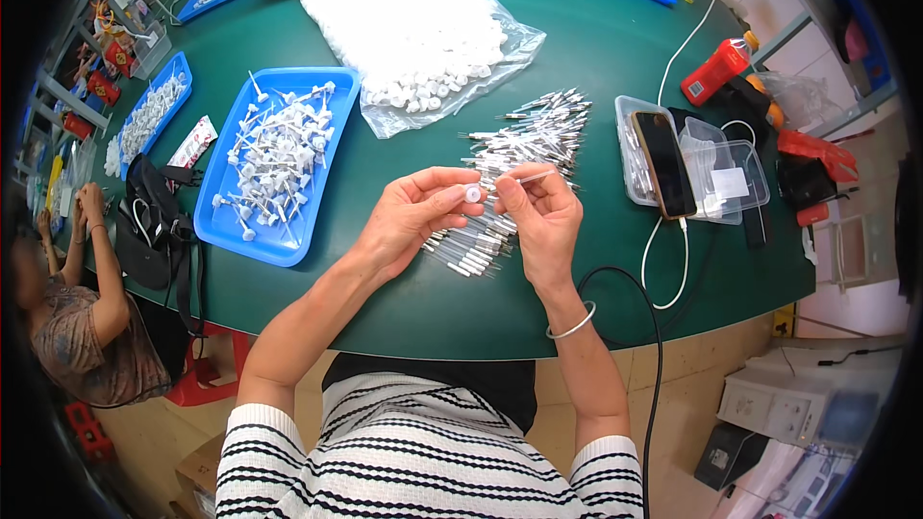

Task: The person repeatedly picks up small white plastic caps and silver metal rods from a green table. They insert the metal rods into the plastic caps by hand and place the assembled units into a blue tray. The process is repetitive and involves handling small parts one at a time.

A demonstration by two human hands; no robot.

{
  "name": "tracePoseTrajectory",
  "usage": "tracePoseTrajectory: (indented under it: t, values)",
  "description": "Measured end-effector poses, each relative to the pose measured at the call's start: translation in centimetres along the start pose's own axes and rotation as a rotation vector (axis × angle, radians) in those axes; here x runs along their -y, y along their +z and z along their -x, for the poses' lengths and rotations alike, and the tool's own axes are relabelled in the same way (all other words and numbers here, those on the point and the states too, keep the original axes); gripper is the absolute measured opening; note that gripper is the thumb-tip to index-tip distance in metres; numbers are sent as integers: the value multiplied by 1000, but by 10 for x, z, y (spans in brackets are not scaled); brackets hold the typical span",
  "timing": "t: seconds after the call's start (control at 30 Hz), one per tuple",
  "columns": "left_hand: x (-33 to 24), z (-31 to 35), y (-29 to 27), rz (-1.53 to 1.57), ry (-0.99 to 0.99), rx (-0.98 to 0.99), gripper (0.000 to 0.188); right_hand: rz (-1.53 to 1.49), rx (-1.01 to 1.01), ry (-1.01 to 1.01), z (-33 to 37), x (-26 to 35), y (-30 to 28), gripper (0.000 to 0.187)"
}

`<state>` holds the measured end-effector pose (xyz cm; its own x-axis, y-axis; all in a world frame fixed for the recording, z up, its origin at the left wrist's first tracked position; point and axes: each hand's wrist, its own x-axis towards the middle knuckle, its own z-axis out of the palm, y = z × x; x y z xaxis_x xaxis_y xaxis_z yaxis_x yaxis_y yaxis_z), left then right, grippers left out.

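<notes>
Between the thumb and fingers of my left hand (409,216) is a small round white plastic cap (472,193), its round face turned up. Close beside it, my right hand (546,226) pinches a thin pale rod (535,177), which points out to the right. The cap and the rod look apart. Under and beyond both hands lies a heap of slim metal-and-white rods (538,135). To the left, a blue tray (300,252) holds many white caps with rods stuck in them. Past the hands, a clear plastic bag (527,43) spills loose white caps.
On the right are a clear plastic box (630,159), a phone (663,163) with a white cable, and a red bottle (719,70). A black bag (144,221) lies left, near a seated person (91,317). Another blue tray (181,67) stands beyond. The green table's (442,327) front edge is close.
</notes>
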<state>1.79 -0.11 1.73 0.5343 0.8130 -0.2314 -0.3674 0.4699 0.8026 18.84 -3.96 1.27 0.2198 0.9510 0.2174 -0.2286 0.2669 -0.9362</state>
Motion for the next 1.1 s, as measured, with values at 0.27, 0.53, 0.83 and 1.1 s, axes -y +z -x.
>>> tracePoseTrajectory:
  t: [0.27,0.53,0.83,1.1]
  values:
    - [1,1,1,23,-6,4,26,-26,4,-5,-1,-2,-1,12]
    - [0,1,2,11,-17,-2,26,9,10,-48,1,0,2,10]
    - [2,0,2,20,-21,-16,26,237,-23,-156,3,6,7,8]
    - [2,0,3,22,-16,-13,25,407,-32,-297,3,1,8,10]
